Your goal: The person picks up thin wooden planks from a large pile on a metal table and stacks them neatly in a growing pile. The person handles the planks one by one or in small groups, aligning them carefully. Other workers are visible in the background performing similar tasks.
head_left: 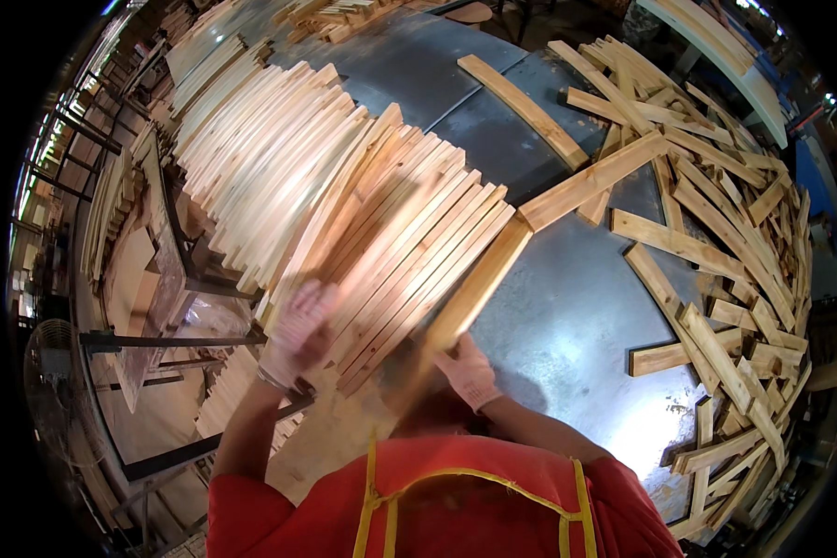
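Note:
My right hand [467, 374], in a pale glove, grips the near end of a wooden slat [486, 272]. That slat slants away from me, its far end close to another slat [593, 179] lying on the metal table. Motion smears my left hand [302, 327], also gloved, so its fingers do not show clearly. It is at the near ends of a long row of slats [409, 251] packed side by side. Whether it touches them I cannot tell.
A jumbled heap of loose wooden pieces [716, 242] covers the right side of the metal table [567, 298]. One slat [523, 110] lies alone farther back. At left are a dark metal frame [172, 341], more stacked wood [107, 223] and a fan [60, 391].

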